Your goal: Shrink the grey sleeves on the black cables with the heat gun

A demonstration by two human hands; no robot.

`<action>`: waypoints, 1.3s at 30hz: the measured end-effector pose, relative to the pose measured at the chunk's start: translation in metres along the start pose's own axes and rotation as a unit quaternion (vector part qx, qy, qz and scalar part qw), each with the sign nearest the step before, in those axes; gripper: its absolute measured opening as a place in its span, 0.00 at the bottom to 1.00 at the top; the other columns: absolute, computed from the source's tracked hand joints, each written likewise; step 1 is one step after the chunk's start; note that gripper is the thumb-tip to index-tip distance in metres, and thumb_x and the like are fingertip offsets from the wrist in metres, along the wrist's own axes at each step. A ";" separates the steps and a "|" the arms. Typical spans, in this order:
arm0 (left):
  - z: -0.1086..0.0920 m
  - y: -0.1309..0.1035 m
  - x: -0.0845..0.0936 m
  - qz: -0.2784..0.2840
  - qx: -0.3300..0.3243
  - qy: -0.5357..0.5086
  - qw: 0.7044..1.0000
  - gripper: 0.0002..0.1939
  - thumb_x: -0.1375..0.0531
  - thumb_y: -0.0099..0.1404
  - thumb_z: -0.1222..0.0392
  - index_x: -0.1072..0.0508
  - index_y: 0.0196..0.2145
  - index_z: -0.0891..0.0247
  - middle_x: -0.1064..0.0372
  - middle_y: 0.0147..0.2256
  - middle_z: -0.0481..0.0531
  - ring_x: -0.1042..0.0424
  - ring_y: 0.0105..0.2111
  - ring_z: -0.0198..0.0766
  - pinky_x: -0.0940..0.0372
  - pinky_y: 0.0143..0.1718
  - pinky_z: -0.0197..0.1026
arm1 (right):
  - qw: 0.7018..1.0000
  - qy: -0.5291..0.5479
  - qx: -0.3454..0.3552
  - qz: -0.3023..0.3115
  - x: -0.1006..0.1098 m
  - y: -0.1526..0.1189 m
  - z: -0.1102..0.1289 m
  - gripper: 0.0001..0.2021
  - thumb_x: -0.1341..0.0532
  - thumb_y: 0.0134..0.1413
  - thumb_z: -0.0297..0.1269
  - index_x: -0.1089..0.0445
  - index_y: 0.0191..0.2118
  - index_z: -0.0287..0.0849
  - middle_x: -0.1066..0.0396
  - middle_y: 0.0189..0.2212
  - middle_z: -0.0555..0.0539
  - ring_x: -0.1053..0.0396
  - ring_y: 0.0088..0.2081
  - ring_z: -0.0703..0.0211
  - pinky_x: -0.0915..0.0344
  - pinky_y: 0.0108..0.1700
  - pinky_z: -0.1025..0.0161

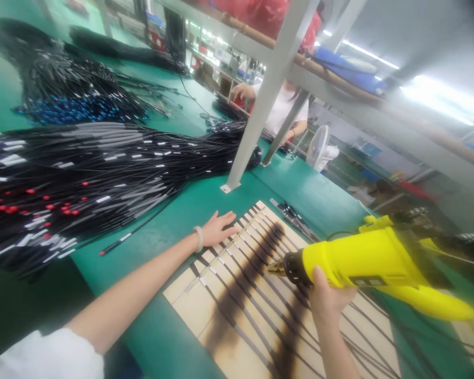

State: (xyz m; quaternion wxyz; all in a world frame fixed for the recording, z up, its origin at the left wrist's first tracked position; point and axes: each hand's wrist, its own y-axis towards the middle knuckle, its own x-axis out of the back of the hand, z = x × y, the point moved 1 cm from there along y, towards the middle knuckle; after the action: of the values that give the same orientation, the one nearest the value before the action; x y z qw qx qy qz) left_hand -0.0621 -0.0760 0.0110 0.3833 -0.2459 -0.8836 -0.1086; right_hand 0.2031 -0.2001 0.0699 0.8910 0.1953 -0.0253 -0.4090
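My right hand (pixel 327 297) grips a yellow heat gun (pixel 379 260) from below, fingers clamped around the body, thumb up along the near side. Wrist comes up from the bottom edge, forearm nearly vertical in view. The gun lies roughly level, its brass nozzle (pixel 275 268) pointing left, just above the wooden board (pixel 205 302).

My left hand (pixel 218 229) lies flat, palm down, fingers spread apart and straight, on the board's far left edge, pressing on the ends of the black cables (pixel 237 263) laid across it. The left arm stretches long from lower left, a pale bracelet (pixel 199 238) on the wrist, a white sleeve (pixel 43 355) at the shoulder end.

The board sits on the green surface (pixel 154 326), tilted diagonally in view. The cables run in parallel rows across it, with small white sleeves near the left ends. Two dark scorch bands (pixel 237 300) cross the wood; the nozzle sits between them.

Left of the board: a big pile of black cables with white and red tags (pixel 63 184). Further back, another bundle with blue ends (pixel 71 108). A grey frame post (pixel 256 105) stands on the surface beyond the board. Another person in white (pixel 280 108) works at the far end, one hand on the surface.
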 end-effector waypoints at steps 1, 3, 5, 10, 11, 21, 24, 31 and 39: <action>0.000 -0.006 0.002 -0.003 0.011 -0.006 1.000 0.37 0.59 0.62 0.37 0.51 0.60 0.67 0.59 0.62 0.61 0.61 0.62 0.45 0.71 0.60 0.57 | 1.000 0.004 0.000 -0.001 0.001 -0.002 0.000 0.36 0.30 0.31 0.36 0.43 0.50 0.34 0.39 0.49 0.36 0.34 0.47 0.44 0.42 0.51 0.38; 0.001 -0.019 0.005 -0.008 0.024 -0.022 0.999 0.38 0.60 0.62 0.37 0.51 0.60 0.67 0.59 0.62 0.60 0.59 0.62 0.45 0.71 0.61 0.57 | 1.000 0.011 0.004 -0.003 0.003 -0.005 -0.001 0.37 0.30 0.32 0.36 0.44 0.51 0.34 0.39 0.49 0.36 0.35 0.47 0.45 0.42 0.51 0.39; 0.002 -0.033 0.005 -0.008 0.021 -0.038 0.999 0.37 0.61 0.62 0.37 0.50 0.60 0.67 0.58 0.61 0.59 0.58 0.62 0.44 0.71 0.61 0.55 | 1.000 0.011 0.012 -0.006 0.003 -0.007 -0.002 0.38 0.30 0.32 0.36 0.44 0.51 0.33 0.39 0.49 0.36 0.35 0.48 0.45 0.42 0.52 0.40; 0.003 -0.050 -0.003 0.004 0.002 -0.061 0.998 0.34 0.62 0.63 0.39 0.47 0.59 0.65 0.54 0.61 0.56 0.56 0.62 0.40 0.73 0.62 0.53 | 1.000 0.005 0.021 -0.004 -0.001 -0.012 -0.005 0.39 0.30 0.31 0.38 0.46 0.52 0.33 0.39 0.50 0.36 0.36 0.49 0.46 0.42 0.53 0.41; 0.003 -0.050 -0.004 0.005 0.002 -0.062 0.998 0.34 0.62 0.64 0.39 0.46 0.59 0.64 0.54 0.61 0.55 0.55 0.62 0.40 0.74 0.62 0.53 | 1.000 0.005 0.024 -0.004 -0.001 -0.012 -0.006 0.39 0.29 0.31 0.38 0.45 0.51 0.33 0.39 0.50 0.36 0.36 0.49 0.45 0.42 0.53 0.41; 0.004 -0.048 -0.006 0.013 -0.005 -0.062 0.998 0.31 0.60 0.63 0.39 0.45 0.58 0.58 0.53 0.60 0.53 0.51 0.60 0.40 0.75 0.62 0.54 | 0.998 0.013 0.051 0.029 -0.011 -0.008 0.004 0.36 0.31 0.33 0.37 0.47 0.50 0.35 0.38 0.47 0.39 0.35 0.48 0.48 0.40 0.52 0.44; 0.005 -0.048 -0.005 0.014 -0.009 -0.063 0.998 0.32 0.59 0.63 0.39 0.46 0.58 0.58 0.53 0.60 0.52 0.52 0.61 0.41 0.75 0.62 0.53 | 0.998 0.026 0.049 0.029 -0.013 -0.007 0.005 0.36 0.31 0.31 0.34 0.45 0.49 0.34 0.37 0.46 0.39 0.34 0.46 0.49 0.40 0.52 0.44; 0.003 -0.049 -0.004 0.015 -0.002 -0.052 0.999 0.32 0.60 0.63 0.37 0.46 0.59 0.56 0.53 0.60 0.50 0.55 0.62 0.44 0.74 0.62 0.54 | 0.996 0.055 0.045 0.045 -0.021 -0.003 0.003 0.34 0.31 0.31 0.32 0.44 0.48 0.36 0.37 0.45 0.41 0.33 0.45 0.51 0.40 0.51 0.44; 0.005 -0.049 -0.004 0.021 -0.006 -0.056 0.998 0.32 0.60 0.63 0.38 0.46 0.59 0.56 0.53 0.61 0.51 0.54 0.61 0.41 0.74 0.62 0.53 | 0.996 0.058 0.036 0.056 -0.030 -0.001 0.003 0.34 0.30 0.31 0.32 0.44 0.48 0.36 0.36 0.44 0.41 0.32 0.43 0.51 0.38 0.50 0.44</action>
State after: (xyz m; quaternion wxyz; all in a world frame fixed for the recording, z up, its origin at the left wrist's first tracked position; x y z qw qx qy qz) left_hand -0.0884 -0.1176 0.0051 0.3343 -0.2721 -0.8976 -0.0920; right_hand 0.1815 -0.1797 0.0758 0.9048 0.2493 0.0009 -0.3451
